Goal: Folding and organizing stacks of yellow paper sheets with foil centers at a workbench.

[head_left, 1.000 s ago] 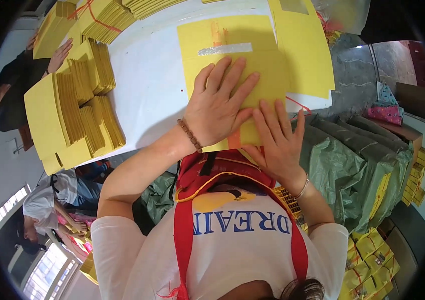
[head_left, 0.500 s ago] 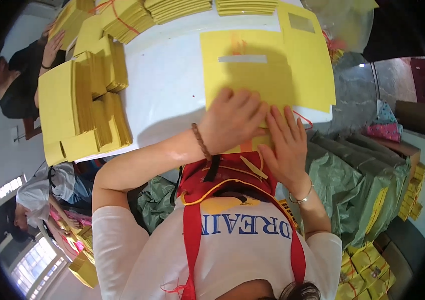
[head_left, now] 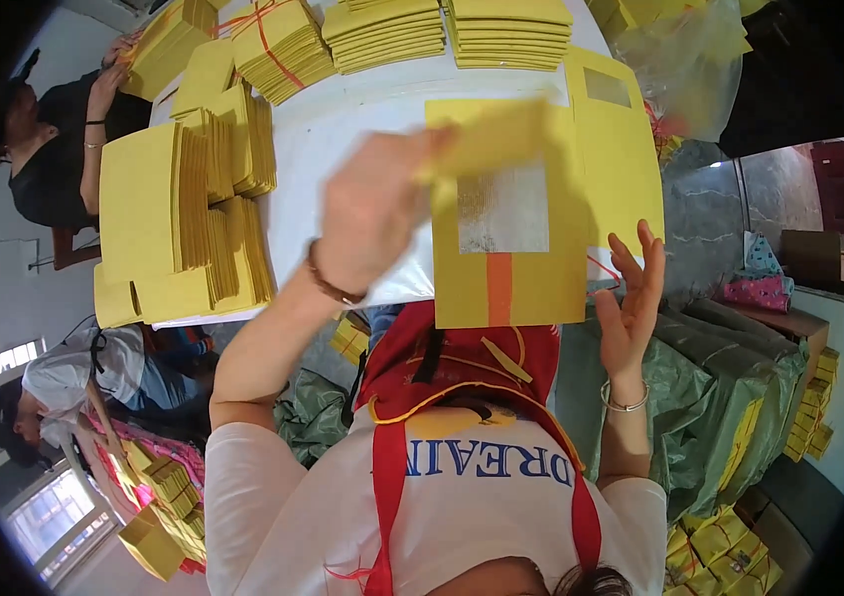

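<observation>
My left hand [head_left: 377, 214] is blurred in motion above the white table [head_left: 343, 139] and grips a folded yellow paper flap [head_left: 496, 139] that it lifts off a yellow sheet [head_left: 511, 258]. That sheet has a silvery square in its middle and an orange strip below it. My right hand [head_left: 633, 293] hovers at the sheet's right edge with fingers spread and nothing in it. A second yellow sheet [head_left: 621, 159] lies under it to the right.
Stacks of folded yellow paper [head_left: 184, 219] fill the table's left side, and tied bundles [head_left: 392, 35] line its far edge. A seated person [head_left: 55, 139] works at the far left, another person [head_left: 74, 377] sits lower left. Green sacks [head_left: 720, 397] stand on the right.
Both hands pressed flat on the yellow sheet before. Now my left hand has risen with a yellow flap, and my right hand has slid off to the sheet's right edge.
</observation>
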Demonstrator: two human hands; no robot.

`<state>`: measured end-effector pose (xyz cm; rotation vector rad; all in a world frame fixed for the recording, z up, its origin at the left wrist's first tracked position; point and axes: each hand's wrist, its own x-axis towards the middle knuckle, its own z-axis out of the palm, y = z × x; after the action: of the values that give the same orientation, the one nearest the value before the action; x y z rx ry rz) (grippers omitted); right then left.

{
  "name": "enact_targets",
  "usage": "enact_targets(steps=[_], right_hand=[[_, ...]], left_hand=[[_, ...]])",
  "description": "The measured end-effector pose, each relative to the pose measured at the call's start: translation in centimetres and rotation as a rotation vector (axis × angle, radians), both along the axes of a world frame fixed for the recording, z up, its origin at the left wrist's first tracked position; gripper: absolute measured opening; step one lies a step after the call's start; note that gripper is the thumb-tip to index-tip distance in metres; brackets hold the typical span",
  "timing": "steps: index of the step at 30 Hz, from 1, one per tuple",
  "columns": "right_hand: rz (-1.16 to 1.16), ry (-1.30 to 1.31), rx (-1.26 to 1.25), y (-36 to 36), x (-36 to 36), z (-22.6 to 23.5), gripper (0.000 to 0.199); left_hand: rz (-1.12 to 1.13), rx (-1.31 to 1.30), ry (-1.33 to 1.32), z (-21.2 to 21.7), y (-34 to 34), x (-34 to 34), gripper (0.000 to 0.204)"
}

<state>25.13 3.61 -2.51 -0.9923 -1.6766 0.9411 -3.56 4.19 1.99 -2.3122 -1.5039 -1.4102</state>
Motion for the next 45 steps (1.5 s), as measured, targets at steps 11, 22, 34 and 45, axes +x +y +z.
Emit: enact_targets(steps=[11,22,34,45], right_hand=[[0.091,-0.360,0.176,0.0,0.0,-0.4,0.046],[0.161,-0.454,0.242,0.9,-1.2,0.2,0.035],[0.247,-0.462,0.192,1.0,-0.5,-0.3,0.028],[0.280,-0.063,-0.231,1.3,-0.2,-1.5,0.022]], left_hand=[[0.273,-0.287,0.543,-16.0,-2.5,-9.1,0.045],[0.242,-0.433,0.458,-16.0,-2.0,-9.3,0.041],[0.090,-0.258,0.037,-4.9,-3.5,-1.5,0.025],[-0.404,-0.527,0.100,-2.6,-5.9,3.7,0.024]])
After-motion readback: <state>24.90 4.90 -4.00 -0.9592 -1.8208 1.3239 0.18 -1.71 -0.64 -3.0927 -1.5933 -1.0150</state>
